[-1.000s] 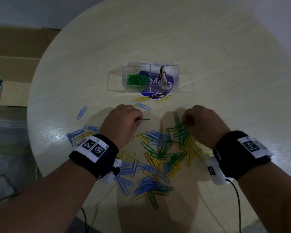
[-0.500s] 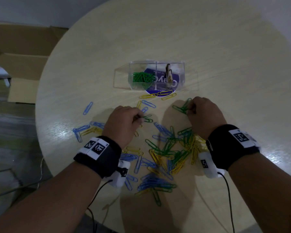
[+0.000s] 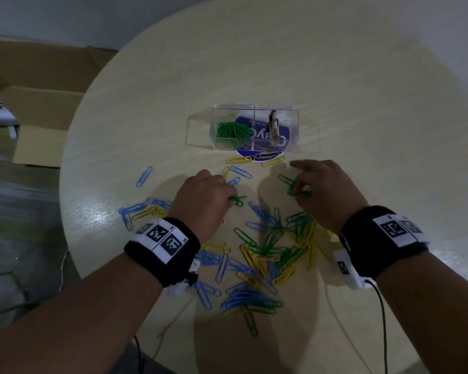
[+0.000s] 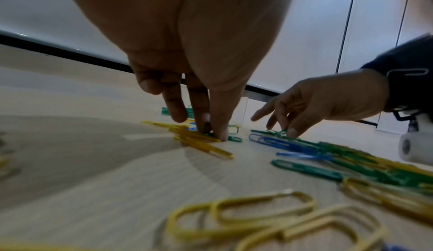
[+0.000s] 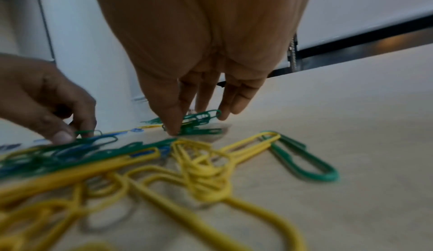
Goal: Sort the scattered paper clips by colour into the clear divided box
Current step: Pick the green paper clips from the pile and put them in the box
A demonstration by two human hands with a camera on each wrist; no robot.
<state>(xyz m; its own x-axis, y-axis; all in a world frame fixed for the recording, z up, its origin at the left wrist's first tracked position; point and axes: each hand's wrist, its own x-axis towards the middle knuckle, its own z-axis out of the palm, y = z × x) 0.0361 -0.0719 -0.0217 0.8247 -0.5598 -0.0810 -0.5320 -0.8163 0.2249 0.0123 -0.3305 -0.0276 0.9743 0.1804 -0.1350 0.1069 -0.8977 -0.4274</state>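
The clear divided box [image 3: 295, 114] stands at the table's middle, with green paper clips [image 3: 231, 130] in its left compartment. A mixed pile of green, blue and yellow clips [image 3: 270, 252] lies between my wrists. My left hand [image 3: 229, 197] pinches one green clip [image 3: 237, 200] just above the table, thumb and fingertips [image 4: 220, 132] pressed together on it. To the right, my right hand [image 3: 295, 182] holds a small bunch of green clips [image 5: 199, 119] between thumb and fingers, its index finger stretched toward the box. Both hands are short of the box.
Yellow clips [image 3: 254, 157] lie right in front of the box, over a round purple sticker. Loose blue clips [image 3: 143, 176] are scattered to the left. A small upright clip-like object [image 3: 274, 125] stands in the right compartment. A cardboard box [image 3: 38, 117] sits beyond the table's left edge.
My right hand has lifted green clips out of the pile and moved forward toward the box. My left hand has also moved forward, still pinching a green clip.
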